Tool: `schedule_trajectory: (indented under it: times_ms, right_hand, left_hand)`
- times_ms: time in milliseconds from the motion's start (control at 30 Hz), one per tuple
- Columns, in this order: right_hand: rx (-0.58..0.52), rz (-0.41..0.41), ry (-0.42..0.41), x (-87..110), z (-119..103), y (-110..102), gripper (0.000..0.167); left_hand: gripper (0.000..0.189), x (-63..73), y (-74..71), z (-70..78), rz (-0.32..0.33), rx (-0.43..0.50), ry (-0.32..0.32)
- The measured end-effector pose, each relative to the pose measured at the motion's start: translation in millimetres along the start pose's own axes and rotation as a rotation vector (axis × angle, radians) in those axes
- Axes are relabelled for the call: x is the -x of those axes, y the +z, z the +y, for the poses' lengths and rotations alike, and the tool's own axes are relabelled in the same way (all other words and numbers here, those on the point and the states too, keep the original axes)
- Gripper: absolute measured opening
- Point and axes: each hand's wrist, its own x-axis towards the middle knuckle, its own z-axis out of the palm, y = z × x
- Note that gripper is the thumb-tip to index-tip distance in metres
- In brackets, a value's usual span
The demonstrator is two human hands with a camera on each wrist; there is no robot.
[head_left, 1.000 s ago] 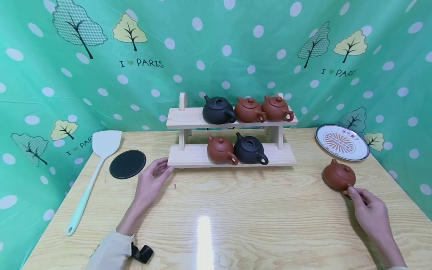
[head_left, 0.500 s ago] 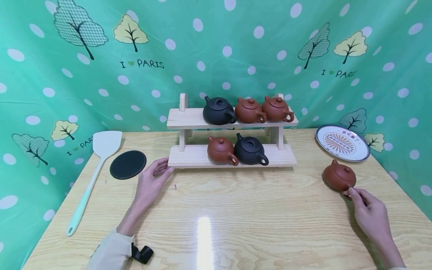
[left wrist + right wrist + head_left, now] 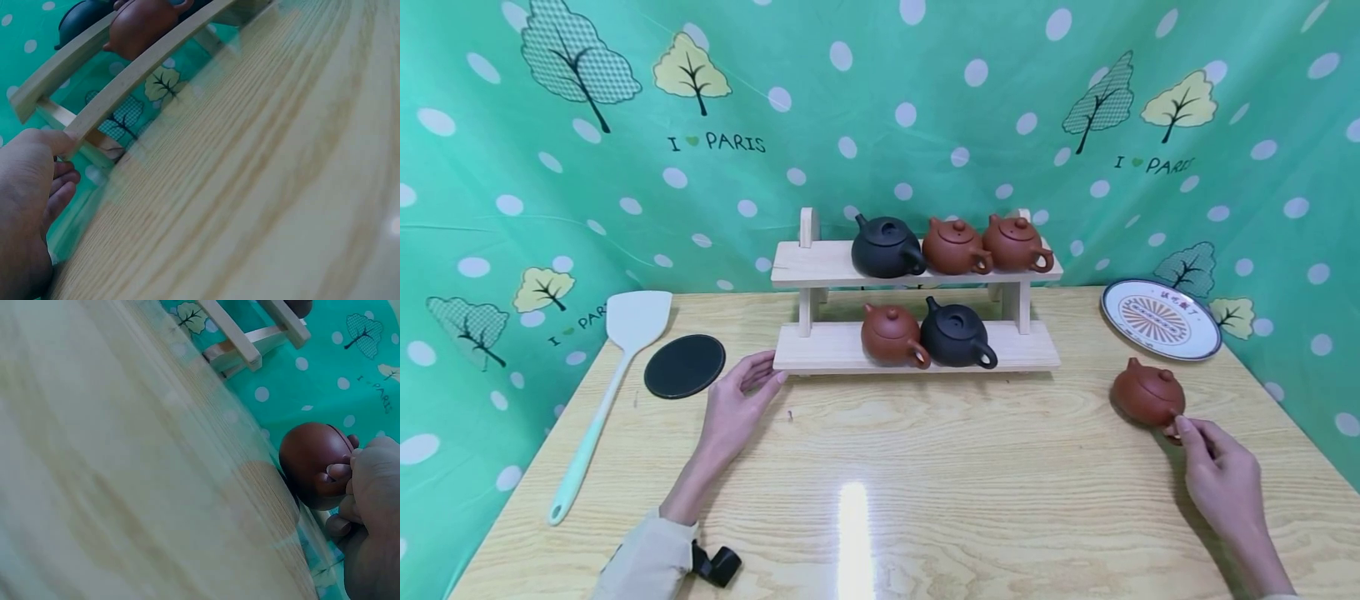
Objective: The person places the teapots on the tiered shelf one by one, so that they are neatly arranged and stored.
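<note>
My right hand [image 3: 1227, 479] pinches the handle of a reddish-brown clay teapot [image 3: 1147, 395] at the right of the table; its spout points away. In the right wrist view the same teapot [image 3: 312, 464] is close to the tabletop, and I cannot tell whether it touches. My left hand [image 3: 739, 407] grips the left end of the lower board of a two-tier wooden rack [image 3: 820, 348], thumb at the front corner. A black teapot [image 3: 884, 247] and two brown ones [image 3: 953, 247] stand on the upper tier. The lower tier bears a brown teapot [image 3: 891, 335] and a black one [image 3: 956, 335].
A patterned plate [image 3: 1161, 320] lies behind the held teapot, near the curtain [image 3: 880, 150]. At the left are a black round mat [image 3: 685, 367] and a spatula [image 3: 597, 429] with a pale green handle. A black camera [image 3: 718, 567] sits by my left sleeve.
The teapot in my right hand has shifted slightly to the left, and the hand has barely moved with it. My left hand stays at the rack's end.
</note>
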Motion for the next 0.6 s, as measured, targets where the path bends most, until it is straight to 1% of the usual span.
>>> schedule_trajectory:
  times_ms: [233,400,600]
  right_hand:
    - [-0.007,-0.002,-0.026,1.2,-6.7,2.5,0.03]
    - [-0.044,0.004,-0.034,1.0,-15.9,3.8,0.028]
    - [-0.068,-0.008,-0.05,1.1,-27.1,6.5,0.028]
  left_hand:
    - [0.042,0.5,-0.1,0.1,-0.002,-0.003,0.003]
    - [0.042,0.5,-0.3,0.2,-0.003,-0.002,0.001]
    - [0.042,0.7,0.0,0.6,-0.004,0.005,0.004]
